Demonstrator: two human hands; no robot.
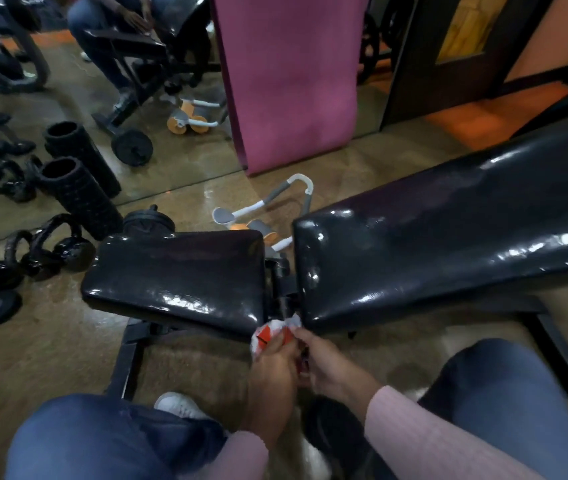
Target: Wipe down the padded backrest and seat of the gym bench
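Just beyond the hands: the seat pad [175, 271] lies ahead and to the left of them, the backrest pad [448, 244] ahead and to the right, with the hinge gap [280, 275] directly in front.
Cloth position: a white and orange-red cloth [270, 332] sits bunched between both hands, just beside the near edges of the 2 pads; contact with either pad cannot be confirmed.
Left hand: the left hand [272, 362] curls its fingers around the lower part of the cloth.
Right hand: the right hand [324, 362] pinches the cloth's near edge with fingertips.
Step in hand: judged to be gathering or refolding the cloth before a wiping pass.
Method: fold the cloth into a flat pad, then wipe each pad in overlapping strokes from the far edge toward the hands, and include the side walls next to the hinge gap.
Caution: keep loose cloth corners out of the hinge gap.
Hidden: the backrest pad runs out of view at the right; its far end is not shown.
Unclear: the pads carry strong glare, so wet and dry areas cannot be told apart; motion blur obscures the cloth's folds.
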